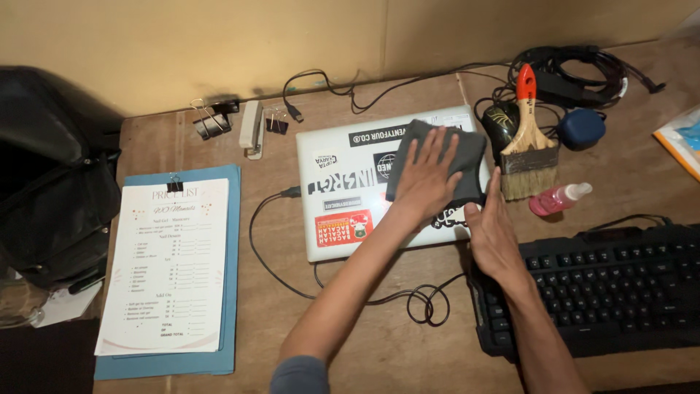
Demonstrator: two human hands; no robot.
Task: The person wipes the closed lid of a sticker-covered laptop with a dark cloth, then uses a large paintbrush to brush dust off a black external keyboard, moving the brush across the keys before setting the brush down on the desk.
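A closed silver laptop (pixel 332 157) covered in stickers lies on the wooden desk. My left hand (pixel 426 179) presses flat on a dark grey cloth (pixel 467 149) spread over the lid's right part, fingers apart. My right hand (pixel 492 233) rests edge-on against the laptop's right front corner, fingers straight and together, holding nothing. A black cable (pixel 273 266) plugs into the laptop's left side and loops in front of it.
A paintbrush (pixel 529 138) with an orange handle lies on a black mouse (pixel 502 120), a pink spray bottle (pixel 558 198) beside it. A black keyboard (pixel 612 284) sits at right. A blue clipboard with a paper (pixel 168 270), a stapler (pixel 252 128), binder clips (pixel 211 120), a black bag (pixel 51 182) are at left.
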